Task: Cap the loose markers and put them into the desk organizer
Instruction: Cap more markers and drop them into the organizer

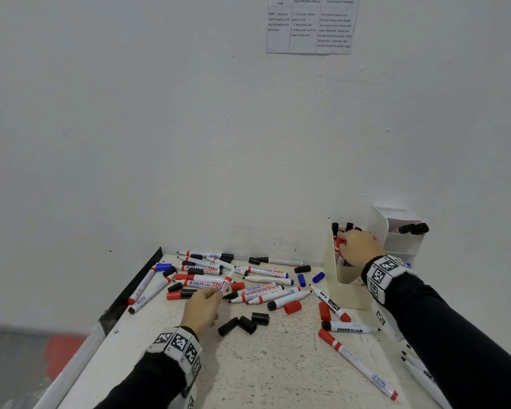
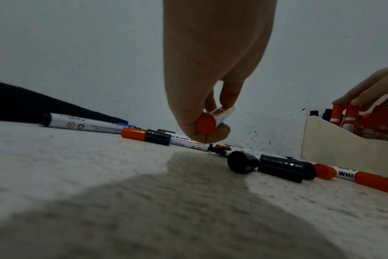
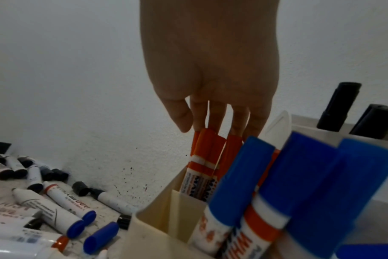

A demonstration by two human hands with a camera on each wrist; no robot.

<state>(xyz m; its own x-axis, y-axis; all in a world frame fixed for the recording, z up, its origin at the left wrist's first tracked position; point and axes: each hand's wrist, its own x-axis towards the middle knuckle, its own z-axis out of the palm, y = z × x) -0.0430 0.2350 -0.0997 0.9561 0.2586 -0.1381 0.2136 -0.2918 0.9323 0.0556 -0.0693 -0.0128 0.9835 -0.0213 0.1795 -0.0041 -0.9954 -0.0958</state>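
My left hand (image 1: 216, 295) pinches the red-ended rear of a white whiteboard marker (image 1: 227, 282) at the near edge of the pile of loose markers (image 1: 257, 287); in the left wrist view the fingertips (image 2: 227, 98) lift that marker (image 2: 219, 113) just off the table. My right hand (image 1: 345, 242) is over the cream desk organizer (image 1: 348, 293), its straight fingers (image 3: 215, 115) resting on the tops of the red-capped markers (image 3: 207, 150) standing inside. Blue-capped markers (image 3: 239, 168) fill the near compartment. Loose black caps (image 1: 244, 322), a red cap (image 1: 292, 307) and blue caps (image 1: 301, 280) lie on the table.
A second white organizer (image 1: 401, 243) with a black-capped marker across it stands behind the first, against the wall. More markers lie near the table's right edge (image 1: 419, 370), and a long red one (image 1: 357, 364) in front. A black strip (image 1: 139, 284) lines the table's left edge.
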